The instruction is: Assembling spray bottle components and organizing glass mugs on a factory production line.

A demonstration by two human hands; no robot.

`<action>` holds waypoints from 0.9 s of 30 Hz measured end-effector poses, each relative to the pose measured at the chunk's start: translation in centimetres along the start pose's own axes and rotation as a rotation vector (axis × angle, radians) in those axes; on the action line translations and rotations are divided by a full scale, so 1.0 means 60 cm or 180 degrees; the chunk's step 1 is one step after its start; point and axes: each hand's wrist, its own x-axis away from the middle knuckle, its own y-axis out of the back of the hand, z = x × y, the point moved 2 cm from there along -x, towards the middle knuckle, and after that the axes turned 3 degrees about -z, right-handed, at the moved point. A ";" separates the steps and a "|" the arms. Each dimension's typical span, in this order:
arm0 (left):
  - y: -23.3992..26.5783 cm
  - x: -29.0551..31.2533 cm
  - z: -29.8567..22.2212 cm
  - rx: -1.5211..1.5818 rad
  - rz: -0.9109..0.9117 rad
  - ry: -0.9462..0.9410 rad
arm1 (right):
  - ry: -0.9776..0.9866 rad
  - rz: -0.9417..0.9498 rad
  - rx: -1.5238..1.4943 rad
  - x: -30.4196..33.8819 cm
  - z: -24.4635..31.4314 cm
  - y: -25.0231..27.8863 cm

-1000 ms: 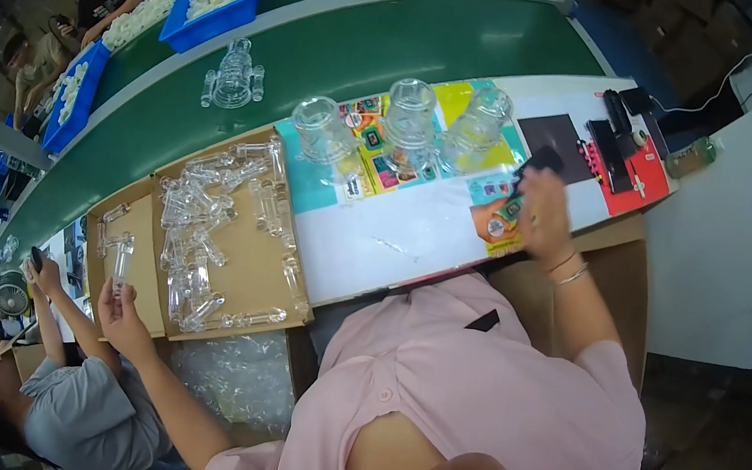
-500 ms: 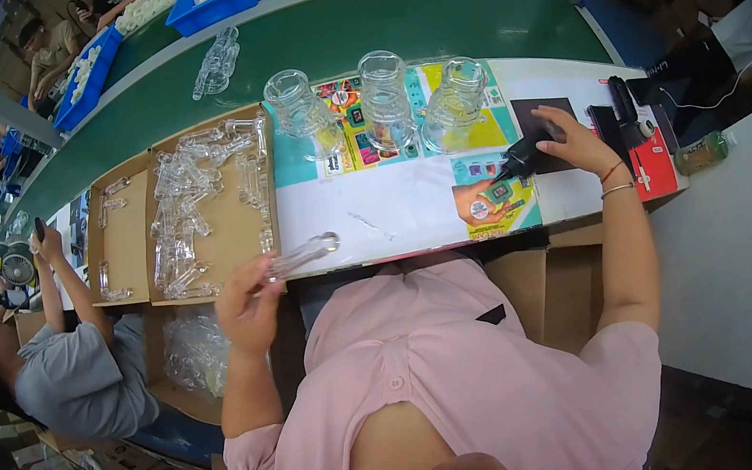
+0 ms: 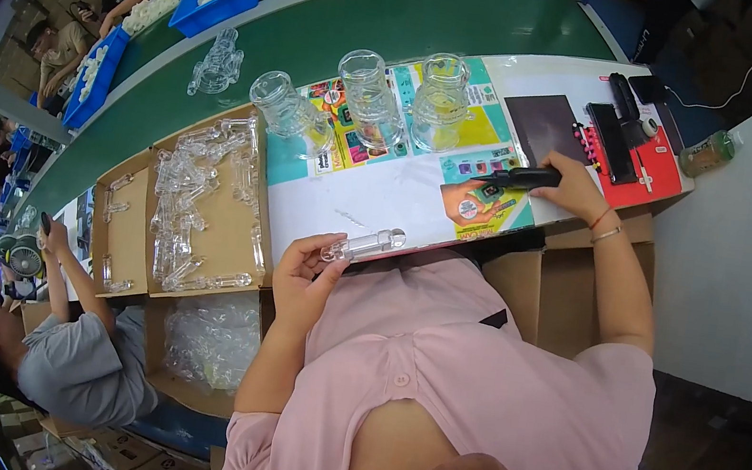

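Observation:
Over the near edge of the white work surface [image 3: 302, 210], my left hand [image 3: 306, 275] pinches one end of a clear glass tube [image 3: 365, 245] with a rounded far end. My right hand [image 3: 577, 188] grips a black hand tool [image 3: 530, 178] whose narrow tip points left, above a printed colourful sheet [image 3: 494, 215]; its exact kind cannot be made out. Beyond my hands stand three clear ribbed glass vessels: a left one [image 3: 286, 111], a middle one [image 3: 367, 104] and a right one [image 3: 440, 109]. Near my left hand lies a thin clear sliver [image 3: 351, 219].
At left, a divided cardboard box [image 3: 144, 231] holds several clear glass tubes. Another glass piece [image 3: 217, 68] lies on the green bench [image 3: 327, 36]. On the right are a dark pad [image 3: 541, 128], a phone [image 3: 612, 143] and a jar [image 3: 709, 153]. Co-workers [image 3: 88, 368] sit at left.
My left hand has brought the glass tube right and turned it flatter. My right hand has lifted the black tool off the dark pad area and swung its tip to point left.

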 end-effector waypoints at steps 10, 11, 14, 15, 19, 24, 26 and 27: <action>-0.002 -0.007 -0.015 0.0257 0.0006 -0.0005 | -0.0171 -0.0725 -0.3541 0.058 0.079 -0.074; -0.001 -0.006 -0.017 0.0331 0.0060 -0.0026 | -0.0134 -0.0698 -0.3553 0.055 0.101 -0.076; -0.005 -0.003 -0.030 0.0413 0.0162 -0.0136 | 0.0014 -0.0529 -0.3994 0.049 0.146 -0.087; -0.007 -0.003 -0.035 0.0436 0.0233 -0.0205 | 0.0041 -0.0499 -0.4008 0.046 0.154 -0.091; -0.004 0.002 -0.040 0.0432 0.0295 -0.0350 | 0.0190 -0.0296 -0.4192 0.036 0.187 -0.101; -0.001 0.001 -0.043 0.0521 0.0309 -0.0321 | 0.0181 -0.0524 -0.4677 0.024 0.203 -0.119; 0.000 -0.001 -0.039 0.0602 0.0378 -0.0238 | 0.0097 -0.0634 -0.5011 0.014 0.214 -0.128; 0.001 -0.002 -0.039 0.0605 0.0351 -0.0236 | 0.0000 -0.0767 -0.5344 0.010 0.216 -0.131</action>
